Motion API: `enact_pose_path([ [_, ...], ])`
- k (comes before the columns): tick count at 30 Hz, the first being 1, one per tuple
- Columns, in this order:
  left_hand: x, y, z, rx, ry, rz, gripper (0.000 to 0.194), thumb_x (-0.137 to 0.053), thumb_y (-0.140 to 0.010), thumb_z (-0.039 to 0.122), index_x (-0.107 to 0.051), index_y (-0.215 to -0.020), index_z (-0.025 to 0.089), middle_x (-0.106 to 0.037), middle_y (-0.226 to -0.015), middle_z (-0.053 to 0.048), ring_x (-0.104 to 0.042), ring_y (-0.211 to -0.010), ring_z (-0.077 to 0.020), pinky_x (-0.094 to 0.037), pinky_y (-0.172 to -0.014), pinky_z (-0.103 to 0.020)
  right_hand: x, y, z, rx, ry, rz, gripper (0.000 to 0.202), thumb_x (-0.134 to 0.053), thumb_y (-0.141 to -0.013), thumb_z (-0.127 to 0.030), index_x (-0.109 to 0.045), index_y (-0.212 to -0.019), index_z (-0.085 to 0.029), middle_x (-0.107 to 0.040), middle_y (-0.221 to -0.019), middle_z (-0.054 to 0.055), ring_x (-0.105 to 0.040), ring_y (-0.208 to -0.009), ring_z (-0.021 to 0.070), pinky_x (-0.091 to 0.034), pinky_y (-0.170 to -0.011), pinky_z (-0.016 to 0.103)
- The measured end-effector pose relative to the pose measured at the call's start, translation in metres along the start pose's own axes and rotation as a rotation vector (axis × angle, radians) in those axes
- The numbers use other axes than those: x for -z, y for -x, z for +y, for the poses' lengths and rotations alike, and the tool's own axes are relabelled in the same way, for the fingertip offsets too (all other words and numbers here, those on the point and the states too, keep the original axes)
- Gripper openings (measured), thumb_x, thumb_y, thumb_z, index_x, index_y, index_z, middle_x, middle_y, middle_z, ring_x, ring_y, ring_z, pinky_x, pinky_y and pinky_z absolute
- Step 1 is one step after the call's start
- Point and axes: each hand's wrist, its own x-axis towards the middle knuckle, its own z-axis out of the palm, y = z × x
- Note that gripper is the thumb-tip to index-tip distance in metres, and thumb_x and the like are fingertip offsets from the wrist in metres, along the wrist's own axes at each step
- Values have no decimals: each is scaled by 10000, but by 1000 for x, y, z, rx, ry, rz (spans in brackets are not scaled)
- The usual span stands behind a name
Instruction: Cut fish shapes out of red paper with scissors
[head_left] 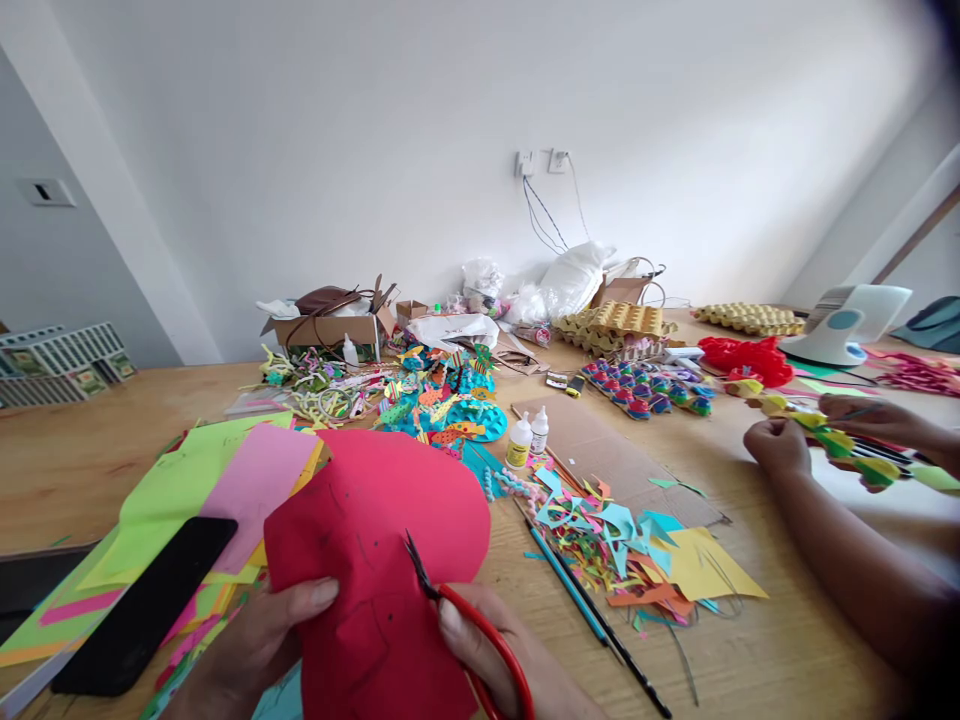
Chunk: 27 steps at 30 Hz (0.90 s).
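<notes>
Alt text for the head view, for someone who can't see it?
A person's left hand holds large red paper while the right hand holds red-handled scissors over it. Colored sheets and a black phone lie left; small bottles, paper scraps and a co-worker's hands are to the right.

White wall (360,150) fills the upper frame; two sockets (524,164) upper centre, one switch (46,192) upper left. Wooden table (52,450) spans the lower frame.

Red paper (367,560) and red-handled scissors (486,630), both partly beyond the bottom edge.
</notes>
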Motion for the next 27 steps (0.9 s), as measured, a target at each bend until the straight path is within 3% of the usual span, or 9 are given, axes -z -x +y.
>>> enact_pose_path([
  [4, -3, 0, -1, 26, 28, -35, 297, -786, -542, 232, -769, -838, 213, -779, -883, -54, -579, -1103, -373, -502, -910, -433, 2, 2, -2, 4, 24, 13, 479, -421, -847, -610, -645, -834, -187, -591, -855, 46, -505, -806, 188, -434, -736, 265],
  [9, -1, -2, -2, 14, 21, -52, 497, -780, -541, 217, -714, -1034, 216, -772, -924, -60, -573, -1107, -379, -493, -916, -438, 2, 0, 4, 11, -23, 51, 468, -443, -837, -610, -607, -745, -181, -534, -752, 24, -460, -753, 171, -411, -683, 251],
  [14, 3, -4, -3, 28, -23, -41, 365, -752, -568, 215, -750, -932, 185, -782, -820, -82, -612, -1042, -395, -530, -845, -460, -3, -3, 20, -3, -203, -16, 491, -497, -800, -624, -489, -623, -166, -407, -557, -35, -328, -499, 79, -274, -455, 186],
  [17, 3, -3, -4, 21, -39, -59, 294, -763, -564, 232, -765, -853, 172, -779, -745, -91, -639, -987, -400, -526, -837, -480, -6, -4, 27, -56, -282, -29, 497, -530, -772, -631, -423, -615, -172, -339, -531, -60, -246, -446, 49, -184, -409, 177],
  [20, 4, -4, -3, 15, -55, -60, 228, -785, -567, 251, -766, -782, 177, -777, -738, -89, -658, -946, -388, -528, -815, -480, -5, -4, 25, -82, -200, 60, 525, -526, -733, -681, -396, -629, -183, -327, -552, -62, -261, -455, 51, -184, -399, 173],
  [24, 13, -9, 1, -94, -128, -69, 203, -810, -565, 225, -765, -762, 207, -781, -800, -57, -688, -876, -345, -543, -789, -437, -2, -6, 17, -13, 48, 90, 580, -479, -718, -726, -363, -555, -181, -322, -538, -53, -279, -475, 62, -182, -404, 186],
  [27, 15, -12, 2, -134, -175, -118, 199, -802, -586, 235, -770, -781, 210, -780, -833, -59, -672, -925, -349, -534, -813, -428, -3, -6, 14, 14, 8, 122, 555, -507, -719, -698, -379, -568, -180, -314, -532, -58, -265, -492, 68, -176, -433, 202],
])
